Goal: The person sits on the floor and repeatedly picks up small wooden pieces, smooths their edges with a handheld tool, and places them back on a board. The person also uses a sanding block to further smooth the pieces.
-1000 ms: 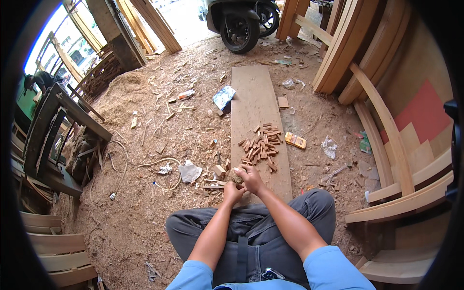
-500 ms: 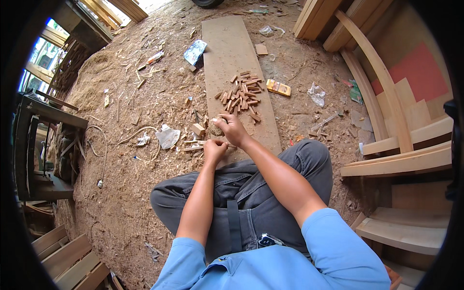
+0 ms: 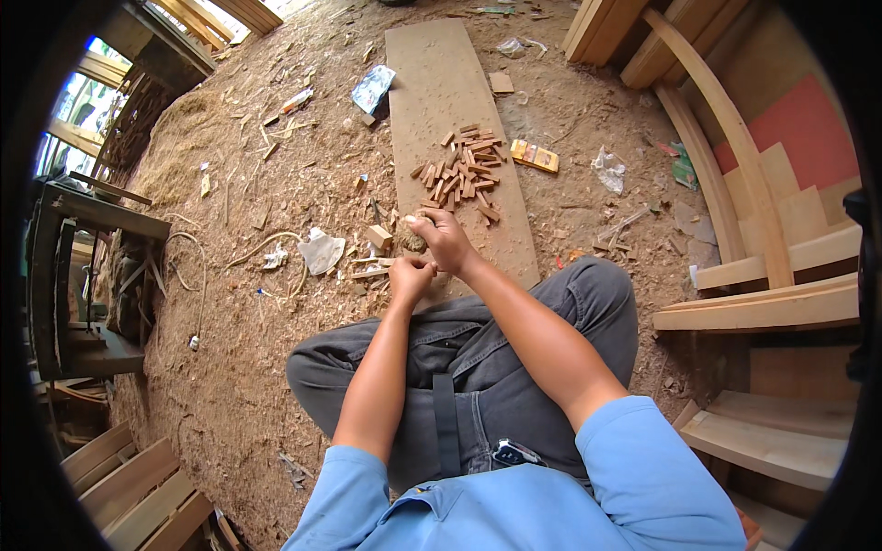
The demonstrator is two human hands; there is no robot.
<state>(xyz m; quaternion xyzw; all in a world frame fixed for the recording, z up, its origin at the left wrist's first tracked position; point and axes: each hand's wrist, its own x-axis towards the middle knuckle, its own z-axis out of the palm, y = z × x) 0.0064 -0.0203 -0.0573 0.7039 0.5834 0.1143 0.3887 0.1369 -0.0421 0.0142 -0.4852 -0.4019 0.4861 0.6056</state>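
A person is sitting cross-legged on a sawdust floor, both forearms reaching up from the lower middle of the frame. The right hand is curling closed around a small rough block of wood, just above centre. The left hand is sitting just below and left of it, fingers bunched tight; what it is pinching, if anything, is too small to tell. The two hands are nearly touching.

Directly above them a long flat board is running up toward the top edge, its near end lying just behind the right hand. A heap of small cut wooden pieces is lying on the board's middle, leaving bare board above it and narrow strips along both long edges. A small yellow box is lying just off the board's right edge.

To the left of the hands, a crumpled white wrapper and loose offcuts are scattering across the floor; further left the sawdust is lying open. Curved timber frames are crowding the right side.
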